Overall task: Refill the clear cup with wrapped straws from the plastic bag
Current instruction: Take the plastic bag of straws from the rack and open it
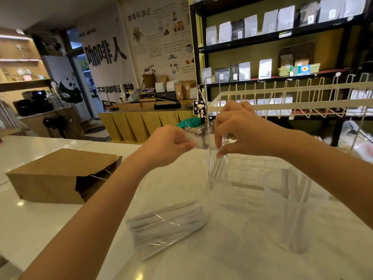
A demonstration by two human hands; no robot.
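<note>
Two containers matter here. Nearest, the plastic bag (pixel 167 225) lies on the white counter (pixel 50 229), its bundle of wrapped straws (pixel 161 219) at the closed end. Just right, the clear cup (pixel 290 209) stands upright with a few straws. Beyond, the left hand (pixel 169 146) pinches the bag's mouth open, likely for access, while the right hand (pixel 240 130) pinches straws inside. A brown paper bag (pixel 60 176) lies left.
</note>
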